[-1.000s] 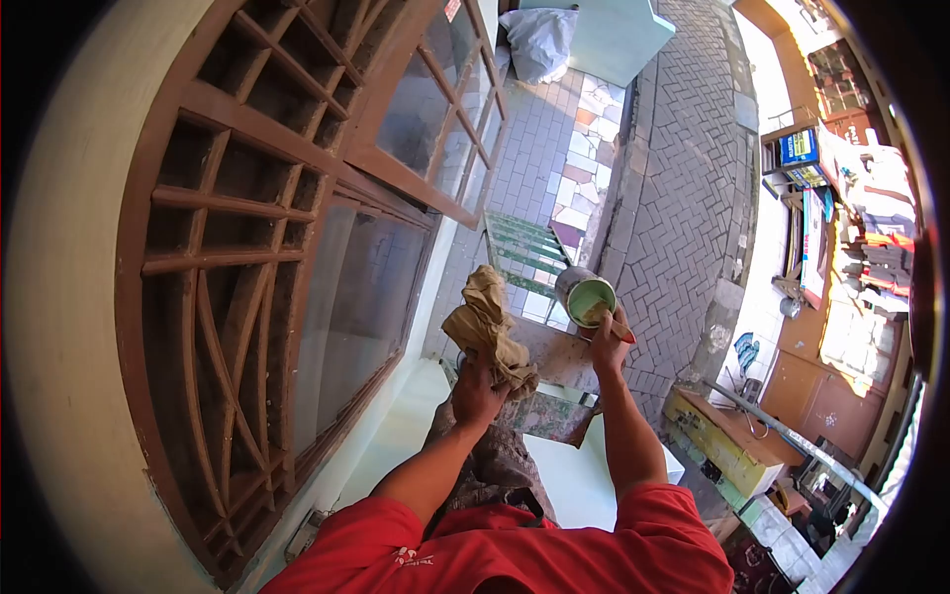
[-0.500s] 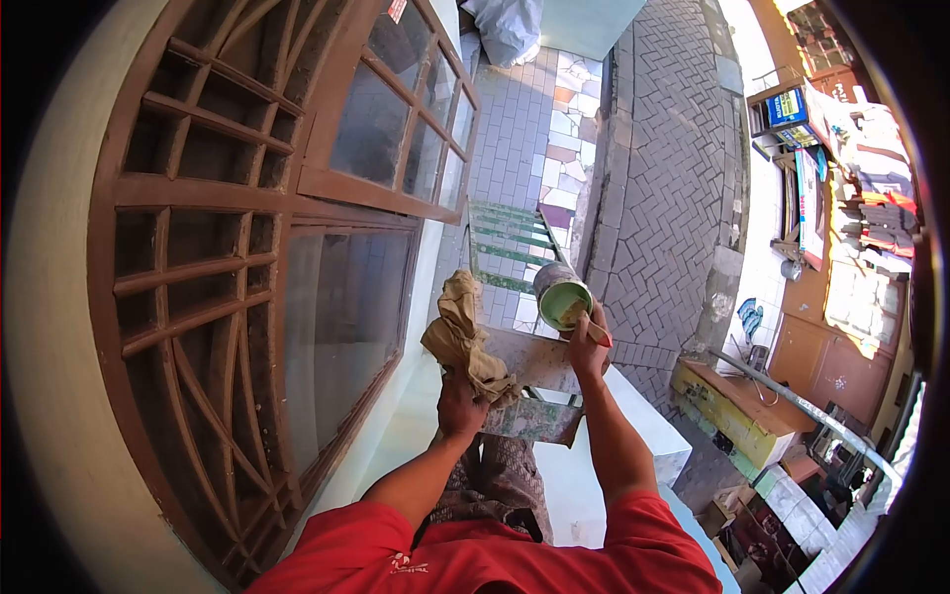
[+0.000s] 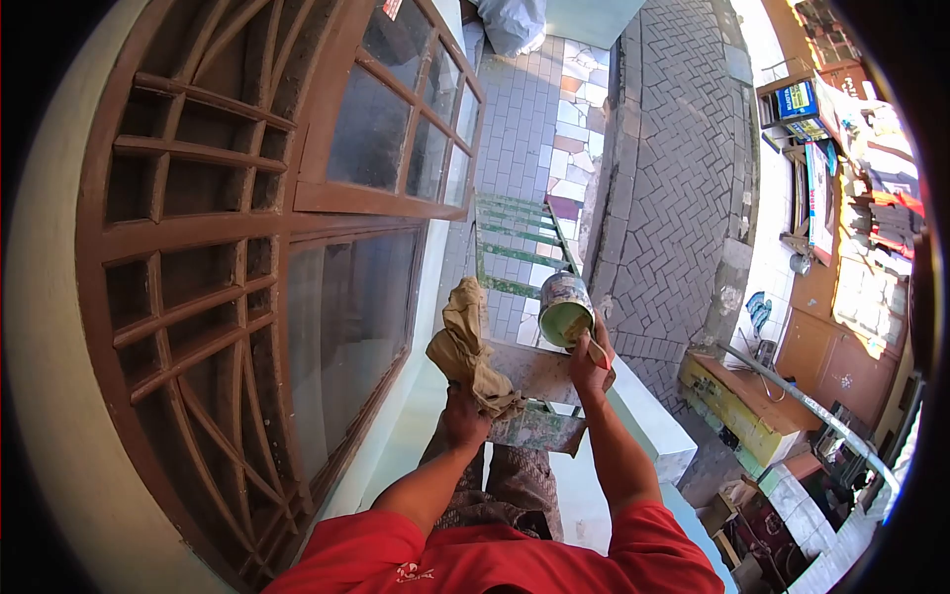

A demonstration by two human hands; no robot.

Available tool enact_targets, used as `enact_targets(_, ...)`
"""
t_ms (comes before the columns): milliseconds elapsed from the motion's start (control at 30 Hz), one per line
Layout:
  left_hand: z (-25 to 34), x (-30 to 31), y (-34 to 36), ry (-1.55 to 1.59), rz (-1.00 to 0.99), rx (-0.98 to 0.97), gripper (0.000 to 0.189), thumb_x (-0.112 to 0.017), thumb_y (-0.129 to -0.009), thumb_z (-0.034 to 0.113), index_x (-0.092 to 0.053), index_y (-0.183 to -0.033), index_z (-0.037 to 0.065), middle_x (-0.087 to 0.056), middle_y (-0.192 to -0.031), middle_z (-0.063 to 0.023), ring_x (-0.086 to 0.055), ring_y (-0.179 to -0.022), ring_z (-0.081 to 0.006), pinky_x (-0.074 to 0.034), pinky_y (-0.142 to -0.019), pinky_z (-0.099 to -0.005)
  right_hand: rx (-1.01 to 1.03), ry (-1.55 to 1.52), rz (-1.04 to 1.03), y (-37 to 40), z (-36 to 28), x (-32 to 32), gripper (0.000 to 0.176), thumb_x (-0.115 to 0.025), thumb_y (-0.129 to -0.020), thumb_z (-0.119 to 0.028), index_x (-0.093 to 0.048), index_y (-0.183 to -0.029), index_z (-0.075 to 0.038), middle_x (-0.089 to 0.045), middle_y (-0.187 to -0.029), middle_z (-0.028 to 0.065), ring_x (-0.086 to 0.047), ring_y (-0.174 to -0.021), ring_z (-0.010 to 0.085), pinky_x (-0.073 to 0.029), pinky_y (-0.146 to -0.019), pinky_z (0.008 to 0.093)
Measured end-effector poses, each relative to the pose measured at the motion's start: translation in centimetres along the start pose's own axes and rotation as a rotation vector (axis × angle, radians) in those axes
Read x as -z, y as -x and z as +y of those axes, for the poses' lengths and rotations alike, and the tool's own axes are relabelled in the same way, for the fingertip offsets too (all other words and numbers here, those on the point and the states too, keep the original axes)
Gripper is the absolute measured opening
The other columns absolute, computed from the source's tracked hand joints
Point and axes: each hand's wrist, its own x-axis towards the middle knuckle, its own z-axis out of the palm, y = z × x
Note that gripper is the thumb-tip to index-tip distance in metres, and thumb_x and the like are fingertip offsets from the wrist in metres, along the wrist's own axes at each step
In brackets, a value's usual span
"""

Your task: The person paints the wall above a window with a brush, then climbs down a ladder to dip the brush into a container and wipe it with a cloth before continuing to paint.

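My left hand [image 3: 463,418] is closed around a crumpled tan cloth [image 3: 457,342], whose upper end sticks up past my fingers. My right hand [image 3: 592,368] grips a paint can [image 3: 564,289] by its near side, together with a paintbrush [image 3: 600,354] with a reddish handle. The can tilts toward me, and pale green paint coats its inside. The brush's head rests in the can's mouth, though my fingers partly cover it. Beneath both hands is a paint-stained board [image 3: 534,374], at the top of a green ladder [image 3: 517,241].
Brown wooden lattice [image 3: 203,252] and an outward-opened glazed window [image 3: 396,139] stand close on my left. A pale green ledge [image 3: 653,436] lies at lower right. Far below runs a paved lane [image 3: 673,178]; a white sack [image 3: 512,22] lies at the top.
The view has shifted slightly. My right hand and the paint can sit a little lower in view. Both hands keep their hold.
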Motion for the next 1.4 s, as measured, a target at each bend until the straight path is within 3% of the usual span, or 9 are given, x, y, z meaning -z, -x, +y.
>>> enact_targets(267, -0.4, -1.2, 1.0, 0.007, 0.075, -0.060, 0.089, -0.085, -0.074, 0.020, -0.046, -0.150, -0.004, -0.059, -0.132, -0.0343, -0.060, -0.119, -0.0522, -0.053, -0.102, -0.0548, -0.007, 0.031, -0.061, -0.3, -0.5, 0.3, 0.050, -0.054, -0.097, -0.012, -0.059, -0.145, 0.000, -0.075, -0.112, 0.0285, -0.076, -0.103, 0.0388, -0.059, -0.089, 0.0420)
enact_targets(367, -0.3, -1.2, 1.0, 0.019, 0.031, -0.021, 0.089, -0.085, -0.074, 0.019, -0.046, -0.151, -0.002, -0.059, -0.135, -0.0327, -0.060, -0.121, -0.0510, -0.052, -0.102, -0.0541, 0.048, 0.023, -0.047, -0.6, 0.1, 0.0, 0.049, -0.054, -0.096, -0.013, -0.059, -0.144, -0.001, -0.074, -0.113, 0.0289, -0.076, -0.104, 0.0389, -0.058, -0.090, 0.0431)
enact_targets(533, -0.2, -1.2, 1.1, 0.005, 0.072, -0.043, 0.091, -0.085, -0.073, 0.019, -0.045, -0.153, 0.003, -0.058, -0.139, -0.0285, -0.058, -0.125, -0.0486, -0.052, -0.103, -0.0539, -0.038, 0.001, -0.046, -0.6, 0.5, -0.1, 0.049, -0.054, -0.096, -0.013, -0.059, -0.143, 0.000, -0.074, -0.117, 0.0285, -0.075, -0.106, 0.0395, -0.058, -0.092, 0.0436)
enact_targets(733, 0.3, 0.1, 0.5, 0.023, -0.065, 0.052, 0.090, -0.085, -0.073, 0.017, -0.046, -0.152, 0.002, -0.057, -0.138, -0.0298, -0.058, -0.125, -0.0484, -0.053, -0.102, -0.0541, -0.042, 0.032, -0.036, -0.4, -1.2, 0.1, 0.050, -0.053, -0.096, -0.012, -0.059, -0.144, 0.000, -0.074, -0.118, 0.0284, -0.075, -0.107, 0.0393, -0.058, -0.092, 0.0426)
enact_targets(967, 0.2, 0.3, -0.3, 0.050, -0.012, 0.002, 0.089, -0.084, -0.074, 0.016, -0.044, -0.152, 0.001, -0.056, -0.137, -0.0328, -0.057, -0.124, -0.0512, -0.051, -0.104, -0.0556, 0.019, 0.025, -0.012, -0.6, -0.4, -0.1, 0.048, -0.053, -0.097, -0.011, -0.060, -0.143, 0.002, -0.074, -0.116, 0.0283, -0.076, -0.105, 0.0378, -0.058, -0.090, 0.0410)
enact_targets(1233, 0.3, 0.0, 0.1, 0.033, -0.012, 0.012, 0.095, -0.085, -0.075, 0.018, -0.040, -0.157, 0.002, -0.056, -0.139, -0.0342, -0.057, -0.125, -0.0540, -0.051, -0.106, -0.0552, -0.116, -0.061, -0.055, -0.4, -1.0, 0.1, 0.042, -0.054, -0.102, -0.014, -0.062, -0.141, 0.000, -0.075, -0.118, 0.0200, -0.072, -0.107, 0.0278, -0.055, -0.094, 0.0381)
enact_targets(1333, 0.7, 0.8, -0.3, 0.124, -0.091, 0.088, 0.096, -0.087, -0.075, 0.022, -0.040, -0.157, 0.003, -0.056, -0.140, -0.0351, -0.057, -0.127, -0.0523, -0.053, -0.104, -0.0539, 0.016, -0.069, -0.006, -0.6, -0.3, -0.2, 0.042, -0.055, -0.101, -0.011, -0.063, -0.140, 0.002, -0.076, -0.110, 0.0229, -0.075, -0.100, 0.0272, -0.058, -0.086, 0.0374)
enact_targets(1400, 0.3, 0.2, -0.2, 0.105, -0.035, 0.032, 0.096, -0.087, -0.075, 0.024, -0.040, -0.157, 0.003, -0.056, -0.140, -0.0349, -0.058, -0.127, -0.0515, -0.054, -0.103, -0.0534, 0.026, -0.086, -0.005, -0.5, -0.1, -0.3, 0.042, -0.055, -0.101, -0.012, -0.062, -0.140, 0.002, -0.076, -0.112, 0.0215, -0.075, -0.100, 0.0260, -0.058, -0.086, 0.0368)
